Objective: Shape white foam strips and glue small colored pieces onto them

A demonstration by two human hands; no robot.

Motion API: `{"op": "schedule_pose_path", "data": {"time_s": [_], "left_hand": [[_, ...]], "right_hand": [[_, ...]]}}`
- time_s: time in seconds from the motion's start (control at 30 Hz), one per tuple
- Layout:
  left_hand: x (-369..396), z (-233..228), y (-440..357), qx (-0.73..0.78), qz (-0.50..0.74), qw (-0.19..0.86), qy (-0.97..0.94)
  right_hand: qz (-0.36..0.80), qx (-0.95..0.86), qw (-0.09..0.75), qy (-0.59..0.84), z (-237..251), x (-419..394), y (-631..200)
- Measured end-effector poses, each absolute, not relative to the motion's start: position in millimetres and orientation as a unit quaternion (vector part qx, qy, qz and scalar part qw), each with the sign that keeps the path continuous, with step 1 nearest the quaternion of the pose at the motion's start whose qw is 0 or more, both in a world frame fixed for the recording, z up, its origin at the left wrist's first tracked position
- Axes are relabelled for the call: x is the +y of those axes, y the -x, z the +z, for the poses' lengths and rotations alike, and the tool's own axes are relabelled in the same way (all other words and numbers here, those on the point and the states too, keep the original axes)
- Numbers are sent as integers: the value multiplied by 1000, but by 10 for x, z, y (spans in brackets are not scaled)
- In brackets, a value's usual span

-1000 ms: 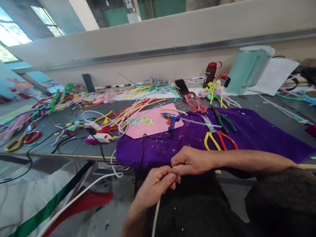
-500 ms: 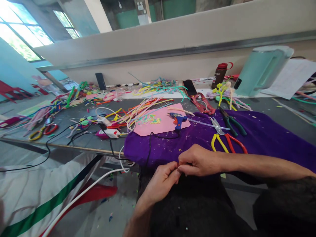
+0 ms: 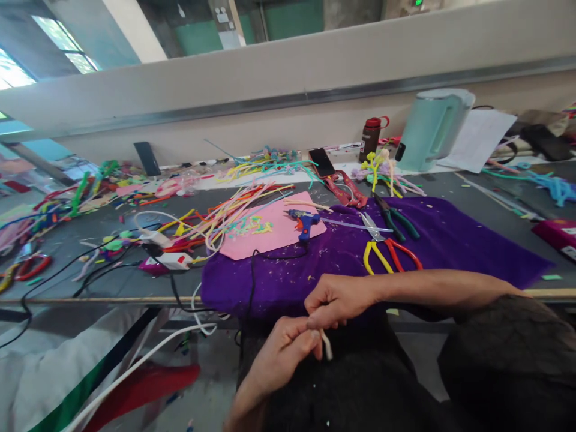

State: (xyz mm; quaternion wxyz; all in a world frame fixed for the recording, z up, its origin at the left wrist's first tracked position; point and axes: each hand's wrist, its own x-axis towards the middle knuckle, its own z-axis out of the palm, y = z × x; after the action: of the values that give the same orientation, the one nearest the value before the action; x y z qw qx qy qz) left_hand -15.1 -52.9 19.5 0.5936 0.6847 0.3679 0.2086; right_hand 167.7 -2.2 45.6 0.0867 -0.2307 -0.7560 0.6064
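Jutting below R hand, right beside L hand: cream stem.

My left hand and right hand met above my dark-clad lap, pinching a cream strand, as a blue glue gun lay on pink paper and yellow-and-red-handled scissors rested on a purple cloth before me.

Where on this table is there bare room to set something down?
Mostly bare: the right part of the purple cloth, between the green-handled pliers and magenta box; the grey tabletop between cloth and kettle. Crowded: the left half, with pipe cleaners and cords.
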Motion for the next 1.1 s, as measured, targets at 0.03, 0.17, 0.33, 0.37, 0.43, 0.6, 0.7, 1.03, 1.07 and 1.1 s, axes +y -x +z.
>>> {"op": "schedule_pose_path", "data": {"time_s": [0.03, 0.17, 0.33, 0.37, 0.43, 0.6, 0.7, 1.03, 1.07, 1.1], "left_hand": [[-528, 177, 150, 368, 227, 604, -670], [-540, 97, 123, 356, 298, 649, -603], [-564, 69, 22, 345, 360, 700, -511], [-567, 78, -5, 352, 370, 703, -495], [-569, 102, -55, 366, 390, 706, -463], [-563, 140, -124, 366, 419, 708, -435], [-564, 133, -130, 370, 417, 706, -436], [-535, 104, -135, 323, 444, 716, -432], [-508, 92, -128, 335, 450, 703, -437], [-481, 81, -117, 351, 458, 686, -445]], "right_hand": [[645, -721, 89, 236, 444, -26, -1668], [726, -637, 133, 223, 401, -62, -1635], [771, -572, 157, 233, 379, -99, -1618], [776, -561, 162, 239, 374, -99, -1615], [780, -547, 176, 247, 355, -94, -1609], [784, -534, 213, 235, 285, -70, -1601], [794, -523, 219, 221, 265, -63, -1608], [762, -568, 218, 224, 302, -30, -1615], [742, -587, 218, 241, 317, 2, -1619], [722, -604, 221, 257, 331, 39, -1623]]}}
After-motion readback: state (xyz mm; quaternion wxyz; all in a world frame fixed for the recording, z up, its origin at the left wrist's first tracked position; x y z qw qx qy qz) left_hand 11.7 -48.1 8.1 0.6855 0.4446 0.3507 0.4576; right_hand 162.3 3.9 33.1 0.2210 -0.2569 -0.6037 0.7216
